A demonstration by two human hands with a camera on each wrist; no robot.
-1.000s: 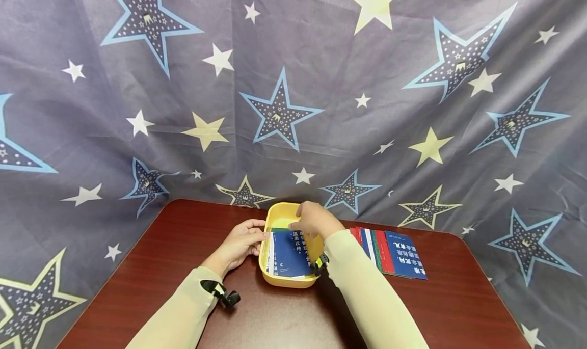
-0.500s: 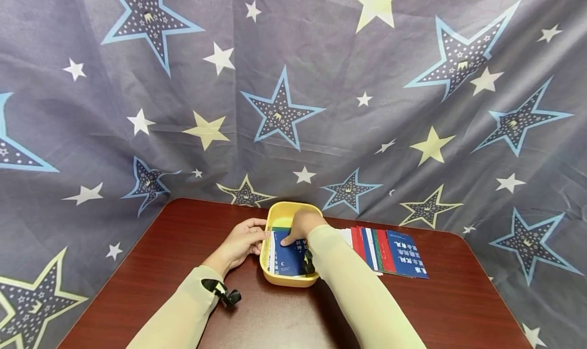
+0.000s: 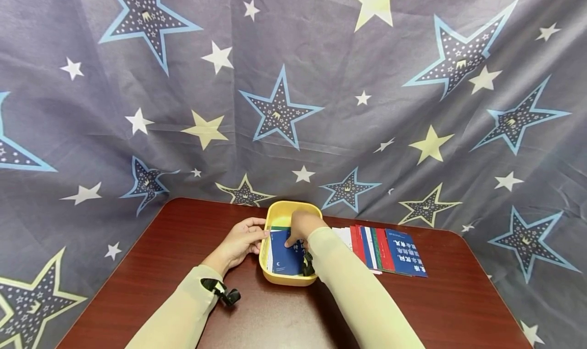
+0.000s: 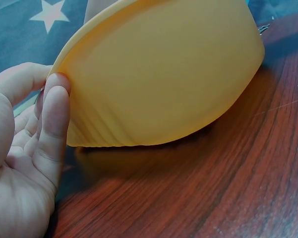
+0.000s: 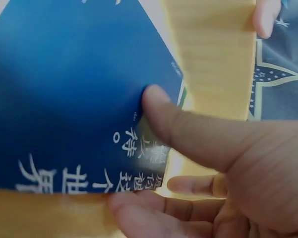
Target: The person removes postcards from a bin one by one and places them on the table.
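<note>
In the head view a yellow plastic bin (image 3: 289, 281) stands on the table, holding a stack of printed cards. On top lies a dark blue card (image 3: 281, 260) with white characters and a small moon. My left hand (image 3: 242, 243) holds the bin's left rim between thumb and finger, which the left wrist view shows close up against the yellow wall (image 4: 168, 74). Inside the bin, my right hand (image 3: 303, 225) grips the blue card. The right wrist view shows the thumb (image 5: 158, 101) over its printed face and fingers at its edge, with some fingertips hidden beneath it.
Right of the bin, a fanned row of red, white, green and blue cards (image 3: 385, 252) lies on the reddish-brown table (image 3: 458, 298). A grey star-patterned curtain (image 3: 321, 150) hangs right behind the table's back edge.
My right hand has moved left and down into the bin, and its thumb has come onto the blue card. More of the fanned cards now shows. The left hand keeps its place.
</note>
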